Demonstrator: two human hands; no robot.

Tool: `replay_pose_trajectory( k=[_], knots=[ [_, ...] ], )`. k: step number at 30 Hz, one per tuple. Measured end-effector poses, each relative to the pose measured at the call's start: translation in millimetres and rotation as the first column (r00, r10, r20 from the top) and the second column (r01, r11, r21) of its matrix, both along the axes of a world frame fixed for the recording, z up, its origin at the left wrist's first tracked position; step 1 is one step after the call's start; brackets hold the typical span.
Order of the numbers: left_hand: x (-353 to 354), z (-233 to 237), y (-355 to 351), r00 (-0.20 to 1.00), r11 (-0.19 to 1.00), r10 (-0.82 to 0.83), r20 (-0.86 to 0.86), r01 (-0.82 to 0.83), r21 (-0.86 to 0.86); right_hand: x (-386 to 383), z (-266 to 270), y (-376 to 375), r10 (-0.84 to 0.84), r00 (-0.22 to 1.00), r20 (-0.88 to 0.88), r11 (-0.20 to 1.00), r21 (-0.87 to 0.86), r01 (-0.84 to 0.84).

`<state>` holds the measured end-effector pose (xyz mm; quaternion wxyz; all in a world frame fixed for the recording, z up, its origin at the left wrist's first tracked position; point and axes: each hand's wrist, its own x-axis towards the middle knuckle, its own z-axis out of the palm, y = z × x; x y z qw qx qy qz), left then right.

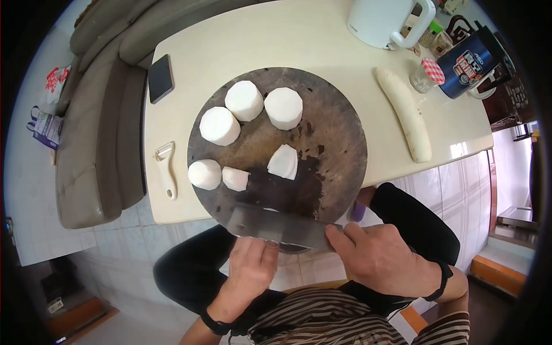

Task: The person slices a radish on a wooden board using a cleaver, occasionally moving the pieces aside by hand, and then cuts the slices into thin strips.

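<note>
My right hand (376,253) grips the handle of a cleaver (282,227), whose broad blade lies across the near edge of a round wooden cutting board (339,138). My left hand (250,264) is at the blade's near edge, its fingers curled together; what they hold, if anything, is hidden. Peeled white radish chunks stand on the board: a faceted one (283,108), another at the back (244,100), one to the left (219,126) and a rounded end (204,174). Two smaller cut radish pieces (236,179) (283,162) lie nearer the middle.
A long whole radish (404,114) lies right of the board. Left are a white peeler (165,171) and a phone (161,79). A white kettle (382,23), a checked-lid jar (427,75) and a blue container (470,62) stand at the back right. A sofa (103,138) is beyond.
</note>
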<state>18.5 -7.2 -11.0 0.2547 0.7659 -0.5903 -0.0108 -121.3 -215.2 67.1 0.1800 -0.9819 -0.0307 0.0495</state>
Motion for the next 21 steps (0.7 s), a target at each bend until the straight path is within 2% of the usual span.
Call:
replay_pose_trajectory(
  k=[3, 6, 9, 11, 15, 17, 21],
  knots=[
    [0, -1, -1, 0.998, 0.999, 0.040, -0.037, -0.040, 0.008, 6, 0, 0, 0.025, 0.999, -0.046, 1.000, -0.004, -0.026],
    [3, 1, -3, 1.000, 0.999, -0.001, 0.012, 0.002, -0.041, 22, 0, 3, 0.040, 0.997, -0.070, 0.998, 0.057, -0.036],
    [1, 2, -2, 0.999, 0.999, -0.018, 0.044, 0.019, -0.031, 35, -3, 15, 0.025, 0.999, -0.039, 0.998, 0.054, -0.023],
    [-2, -1, 1, 0.999, 0.999, 0.038, -0.011, -0.038, 0.008, 40, -6, 23, 0.029, 0.999, 0.032, 1.000, -0.010, -0.029],
    [0, 4, -3, 0.999, 1.000, 0.006, 0.036, -0.006, -0.008, 34, -12, 19, 0.000, 0.998, 0.062, 1.000, -0.031, 0.002],
    [0, 3, -9, 0.995, 0.997, 0.031, 0.094, -0.024, -0.078, 28, -13, 9, -0.018, 0.999, 0.044, 0.993, 0.121, 0.012],
    [-1, 1, -3, 0.998, 0.999, 0.019, 0.067, -0.016, -0.042, 18, -8, 7, 0.037, 0.999, -0.015, 0.997, 0.069, -0.036]
  ],
)
